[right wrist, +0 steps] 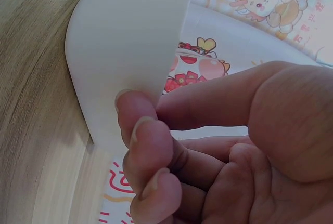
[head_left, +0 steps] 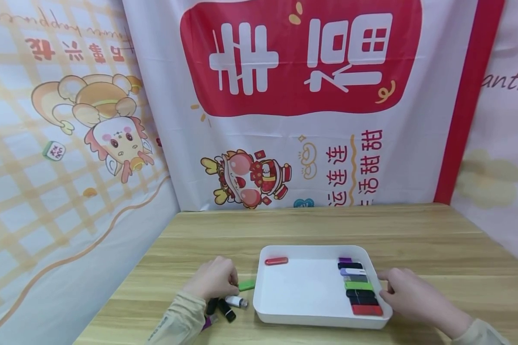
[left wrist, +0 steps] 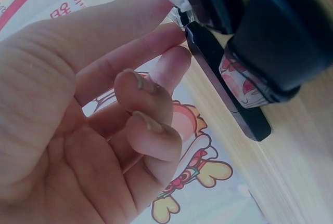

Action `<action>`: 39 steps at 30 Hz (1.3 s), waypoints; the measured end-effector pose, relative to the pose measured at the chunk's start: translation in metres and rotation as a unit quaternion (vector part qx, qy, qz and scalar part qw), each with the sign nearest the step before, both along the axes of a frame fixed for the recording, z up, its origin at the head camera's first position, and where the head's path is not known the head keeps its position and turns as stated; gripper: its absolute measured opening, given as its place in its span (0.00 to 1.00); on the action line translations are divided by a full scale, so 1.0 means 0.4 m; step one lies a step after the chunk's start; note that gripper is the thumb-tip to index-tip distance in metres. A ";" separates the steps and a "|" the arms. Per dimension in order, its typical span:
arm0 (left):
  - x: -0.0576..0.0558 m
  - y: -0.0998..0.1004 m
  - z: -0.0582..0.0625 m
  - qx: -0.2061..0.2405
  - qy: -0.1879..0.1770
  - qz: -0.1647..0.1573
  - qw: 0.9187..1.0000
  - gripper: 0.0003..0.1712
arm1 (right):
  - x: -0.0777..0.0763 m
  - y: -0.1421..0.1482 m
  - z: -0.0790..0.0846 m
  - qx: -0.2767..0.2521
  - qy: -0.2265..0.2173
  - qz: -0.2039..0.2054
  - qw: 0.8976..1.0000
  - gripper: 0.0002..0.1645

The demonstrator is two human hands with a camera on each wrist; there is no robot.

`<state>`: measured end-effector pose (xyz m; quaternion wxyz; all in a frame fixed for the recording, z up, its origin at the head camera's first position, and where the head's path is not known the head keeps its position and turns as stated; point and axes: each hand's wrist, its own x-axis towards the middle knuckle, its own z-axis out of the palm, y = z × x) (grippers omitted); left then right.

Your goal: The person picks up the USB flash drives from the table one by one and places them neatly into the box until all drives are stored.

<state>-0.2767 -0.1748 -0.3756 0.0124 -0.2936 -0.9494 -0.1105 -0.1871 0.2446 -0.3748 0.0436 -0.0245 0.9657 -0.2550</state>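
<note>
My left hand [head_left: 217,278] is down among several USB sticks to the left of the white tray [head_left: 302,322]. In the left wrist view its thumb and forefinger pinch the metal plug end of a long black USB stick [left wrist: 229,86], while the other fingers curl loosely. Close by are a capped black stick [left wrist: 281,37], a white stick [head_left: 236,301] and a green stick [head_left: 247,285]. My right hand [head_left: 410,292] grips the tray's right side, with curled fingertips [right wrist: 136,110] against the outer wall and the thumb at the rim.
Inside the tray, a row of sticks lines the right wall, including a light-green one [head_left: 358,285] and a red one [head_left: 367,310]. A single red stick [head_left: 276,261] lies at its far left corner. Printed cloth [head_left: 302,163] hangs behind the wooden table [head_left: 311,225].
</note>
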 end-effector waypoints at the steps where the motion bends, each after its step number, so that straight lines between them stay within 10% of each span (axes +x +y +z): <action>1: 0.000 0.000 0.000 0.000 0.000 0.000 1.000 0.09 | 0.000 0.000 0.000 0.000 0.000 0.000 1.000 0.25; 39: -0.011 -0.003 -0.009 -0.004 -0.007 -0.006 1.000 0.15 | 0.007 -0.006 0.007 0.007 0.027 0.012 1.000 0.23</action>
